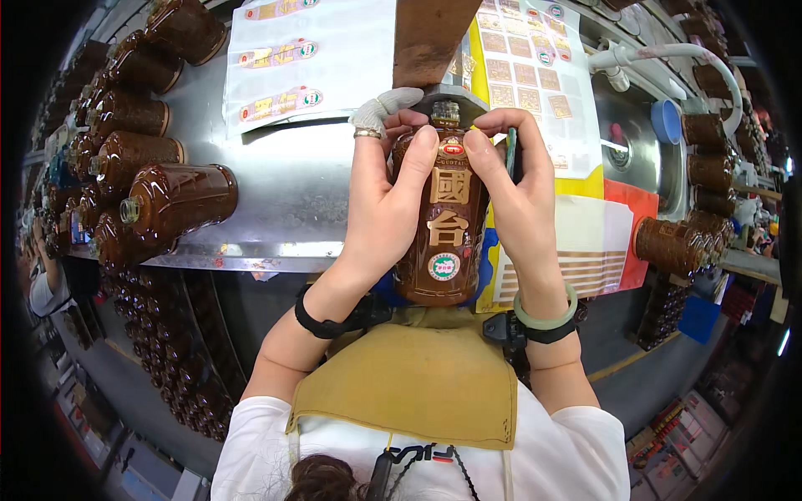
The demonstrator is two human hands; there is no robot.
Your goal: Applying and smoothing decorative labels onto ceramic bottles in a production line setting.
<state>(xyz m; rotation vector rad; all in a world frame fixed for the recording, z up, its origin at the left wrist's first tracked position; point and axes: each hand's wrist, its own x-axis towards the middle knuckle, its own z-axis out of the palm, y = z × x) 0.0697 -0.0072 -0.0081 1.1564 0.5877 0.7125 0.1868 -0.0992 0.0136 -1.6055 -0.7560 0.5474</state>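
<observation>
A dark brown glass bottle (447,207) lies toward me, its clear threaded neck at the far end. Two large gold character decals run down its front, with a small red emblem (452,149) above and a round green-and-white emblem (444,266) below. My left hand (384,188) wraps the bottle's left shoulder, thumb pressed near the red emblem; grey cloth covers one finger. On the opposite shoulder, my right hand (522,188) grips likewise, its thumb beside the same emblem. A thin green object (510,150) shows by the right fingers; its kind is unclear.
White decal sheets lie at left (242,92) and right (576,125) of a rusty metal post (428,50). Brown bottles (188,200) line the left bench edge; more (668,245) stand at right. Beyond the right sheet are a pale pipe (668,53) and a blue cup (666,122).
</observation>
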